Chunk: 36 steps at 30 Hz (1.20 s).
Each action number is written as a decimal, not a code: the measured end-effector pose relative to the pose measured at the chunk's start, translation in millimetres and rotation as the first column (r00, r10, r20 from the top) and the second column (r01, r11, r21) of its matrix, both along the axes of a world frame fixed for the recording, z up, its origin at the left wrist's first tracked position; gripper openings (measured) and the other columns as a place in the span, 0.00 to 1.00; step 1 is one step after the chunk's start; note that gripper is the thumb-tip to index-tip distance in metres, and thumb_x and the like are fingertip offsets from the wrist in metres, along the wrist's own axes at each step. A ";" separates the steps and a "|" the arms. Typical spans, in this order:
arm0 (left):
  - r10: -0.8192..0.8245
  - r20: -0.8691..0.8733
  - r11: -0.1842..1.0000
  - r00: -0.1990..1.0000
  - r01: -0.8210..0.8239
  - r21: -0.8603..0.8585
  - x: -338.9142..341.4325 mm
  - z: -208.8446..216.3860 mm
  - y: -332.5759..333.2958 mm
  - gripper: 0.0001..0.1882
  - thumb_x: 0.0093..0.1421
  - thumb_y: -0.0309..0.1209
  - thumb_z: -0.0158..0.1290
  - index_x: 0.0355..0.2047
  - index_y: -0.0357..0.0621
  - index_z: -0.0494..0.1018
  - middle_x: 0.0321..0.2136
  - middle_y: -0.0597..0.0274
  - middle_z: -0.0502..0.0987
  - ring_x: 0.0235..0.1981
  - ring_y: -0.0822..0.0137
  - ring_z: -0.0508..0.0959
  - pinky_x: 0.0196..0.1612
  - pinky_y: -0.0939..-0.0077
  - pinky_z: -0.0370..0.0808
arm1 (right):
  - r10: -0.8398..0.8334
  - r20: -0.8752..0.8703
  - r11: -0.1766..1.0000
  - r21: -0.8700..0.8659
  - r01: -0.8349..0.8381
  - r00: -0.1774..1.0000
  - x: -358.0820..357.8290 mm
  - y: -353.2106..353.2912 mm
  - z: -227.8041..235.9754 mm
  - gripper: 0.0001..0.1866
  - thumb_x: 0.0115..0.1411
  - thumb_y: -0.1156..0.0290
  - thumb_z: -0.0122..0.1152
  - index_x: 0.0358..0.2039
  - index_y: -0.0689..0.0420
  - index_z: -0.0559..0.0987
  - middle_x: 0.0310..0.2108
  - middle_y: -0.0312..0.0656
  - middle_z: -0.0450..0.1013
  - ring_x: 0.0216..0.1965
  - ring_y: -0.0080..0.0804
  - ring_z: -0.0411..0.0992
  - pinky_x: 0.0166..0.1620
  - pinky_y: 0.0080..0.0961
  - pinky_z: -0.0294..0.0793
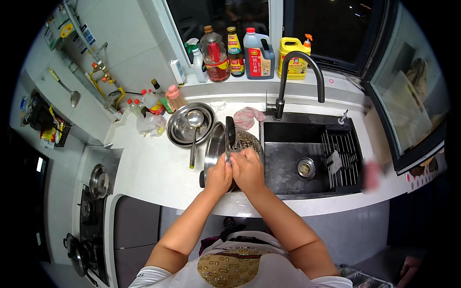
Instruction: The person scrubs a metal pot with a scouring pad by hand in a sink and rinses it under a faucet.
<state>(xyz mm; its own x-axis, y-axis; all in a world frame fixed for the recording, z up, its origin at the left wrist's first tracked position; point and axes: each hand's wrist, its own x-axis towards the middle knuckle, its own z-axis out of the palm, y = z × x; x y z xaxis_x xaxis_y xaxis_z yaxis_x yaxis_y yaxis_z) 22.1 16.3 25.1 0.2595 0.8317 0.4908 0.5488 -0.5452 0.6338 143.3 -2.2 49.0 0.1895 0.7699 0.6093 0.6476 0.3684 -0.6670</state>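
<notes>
Beside the sink, a wide steel pot (214,148) with a black side handle stands on the counter. Over it a steel pot piece is held on edge, its face (247,138) looking speckled or perforated and a black handle (230,130) at its far end. My left hand (220,174) and my right hand (248,169) meet at the near end of this piece, fingers closed on it. They hide what exactly they grip. Left of the pot, a ladle (193,134) rests in a steel bowl (178,127) nested with another. A pink cloth (248,117) lies behind the pot.
A black sink (283,177) with a rack (342,161) and a tall black faucet (303,54) is to the right. Bottles and jugs (259,60) line the sill. Stove burners (91,216) are far left; an open window (408,86) leans in at right.
</notes>
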 end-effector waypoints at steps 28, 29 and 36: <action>0.028 -0.064 0.999 0.998 -0.029 -0.027 2.5 -25.7 -26.4 0.22 0.61 0.30 0.46 0.54 0.33 0.59 0.19 0.44 0.75 0.18 0.44 0.76 0.20 0.54 0.73 | -0.084 -0.109 0.983 -0.170 0.065 0.991 -9.1 -7.4 7.6 0.05 0.52 0.72 0.58 0.29 0.57 0.80 0.31 0.44 0.68 0.36 0.44 0.69 0.36 0.39 0.69; 0.016 -0.072 1.000 0.997 -0.017 -0.014 3.1 -25.8 -28.3 0.23 0.61 0.30 0.46 0.53 0.32 0.59 0.19 0.45 0.75 0.18 0.44 0.76 0.20 0.55 0.73 | -0.072 -0.107 0.981 -0.185 0.051 0.992 -6.9 -9.8 8.6 0.05 0.52 0.72 0.58 0.29 0.57 0.80 0.31 0.43 0.68 0.36 0.44 0.69 0.36 0.39 0.69; -0.014 -0.081 1.000 0.997 0.015 0.008 9.0 -23.6 -37.1 0.23 0.61 0.30 0.46 0.53 0.28 0.57 0.19 0.45 0.75 0.19 0.46 0.77 0.21 0.56 0.73 | -0.078 -0.005 0.993 -0.084 0.078 0.997 -1.3 -12.0 8.3 0.05 0.49 0.75 0.61 0.28 0.58 0.80 0.29 0.43 0.68 0.33 0.42 0.69 0.35 0.35 0.69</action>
<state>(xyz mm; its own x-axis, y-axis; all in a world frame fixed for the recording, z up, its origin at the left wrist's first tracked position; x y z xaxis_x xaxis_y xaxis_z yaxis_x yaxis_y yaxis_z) 31.2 -20.8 1.5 0.3104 0.8235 0.4749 0.5900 -0.5586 0.5830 142.0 -14.2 57.2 0.2561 0.8006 0.5417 0.6662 0.2599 -0.6990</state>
